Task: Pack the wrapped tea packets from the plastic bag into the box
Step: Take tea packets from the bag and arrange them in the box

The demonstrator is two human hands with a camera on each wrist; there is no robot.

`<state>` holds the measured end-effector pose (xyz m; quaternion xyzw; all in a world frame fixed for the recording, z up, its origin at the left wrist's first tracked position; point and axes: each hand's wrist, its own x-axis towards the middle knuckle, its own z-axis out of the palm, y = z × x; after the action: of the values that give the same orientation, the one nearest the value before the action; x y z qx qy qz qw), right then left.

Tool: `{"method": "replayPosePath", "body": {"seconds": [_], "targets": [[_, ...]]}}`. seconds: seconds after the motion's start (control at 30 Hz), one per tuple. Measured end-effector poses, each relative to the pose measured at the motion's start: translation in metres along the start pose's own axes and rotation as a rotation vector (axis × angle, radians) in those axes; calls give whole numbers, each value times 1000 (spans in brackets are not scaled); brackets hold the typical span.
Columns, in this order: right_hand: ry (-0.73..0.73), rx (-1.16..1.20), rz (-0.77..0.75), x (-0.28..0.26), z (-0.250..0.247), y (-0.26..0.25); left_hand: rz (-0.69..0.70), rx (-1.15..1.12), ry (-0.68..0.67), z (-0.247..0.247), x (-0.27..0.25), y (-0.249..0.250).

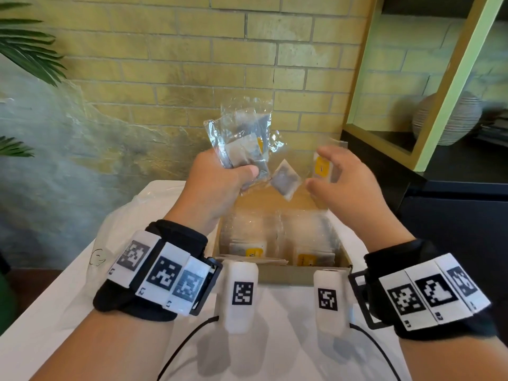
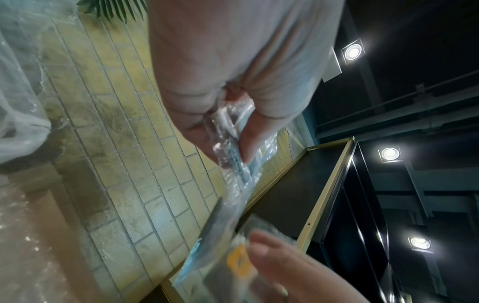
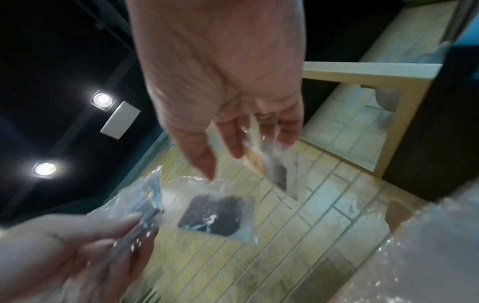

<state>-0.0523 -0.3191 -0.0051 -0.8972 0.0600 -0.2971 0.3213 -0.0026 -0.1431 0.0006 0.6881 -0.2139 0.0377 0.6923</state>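
Observation:
My left hand (image 1: 242, 171) is raised over the open cardboard box (image 1: 302, 273) and grips a bunch of clear-wrapped tea packets (image 1: 242, 141), seen edge-on as the bunch (image 2: 233, 164) in the left wrist view. One more packet (image 1: 286, 178) hangs tilted at the bunch's lower right edge; I cannot tell whether it is held. My right hand (image 1: 319, 174), fingers spread, has a yellow-labelled packet (image 1: 322, 167) between its fingers, the same packet (image 3: 269, 164) showing in the right wrist view. Several packets (image 1: 277, 237) lie in the box.
The crumpled plastic bag (image 1: 123, 224) lies on the white table (image 1: 55, 312) left of the box. A brick wall stands close behind. A dark shelf unit with a ribbed vase (image 1: 448, 116) is at the right. Plant leaves (image 1: 24, 48) reach in from the upper left.

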Motion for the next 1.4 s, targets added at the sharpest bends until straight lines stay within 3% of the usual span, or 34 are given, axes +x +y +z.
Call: {"method": "replayPosePath", "body": {"seconds": [0.17, 0.3, 0.43, 0.63, 0.8, 0.97, 1.3, 1.4], "targets": [[-163, -122, -205, -10, 14, -19, -10, -131, -71, 8, -5, 3], [-88, -113, -220, -11, 27, -18, -10, -249, -170, 12, -8, 5], [-4, -30, -168, -8, 29, -12, -25, -354, -193, 10, -7, 7], [108, 179, -31, -7, 17, -4, -40, -382, -116, 5, -2, 4], [229, 312, -8, 2, 11, 8, -104, -326, 4, 1, 3, -4], [299, 338, -19, 6, 6, 12, -58, -149, 74, 1, 4, -8], [284, 352, -52, -1, 2, -2, 57, 60, -71, 18, -10, 2], [291, 369, -66, -2, 1, -6, -9, 34, -110, 19, -9, -1]]}}
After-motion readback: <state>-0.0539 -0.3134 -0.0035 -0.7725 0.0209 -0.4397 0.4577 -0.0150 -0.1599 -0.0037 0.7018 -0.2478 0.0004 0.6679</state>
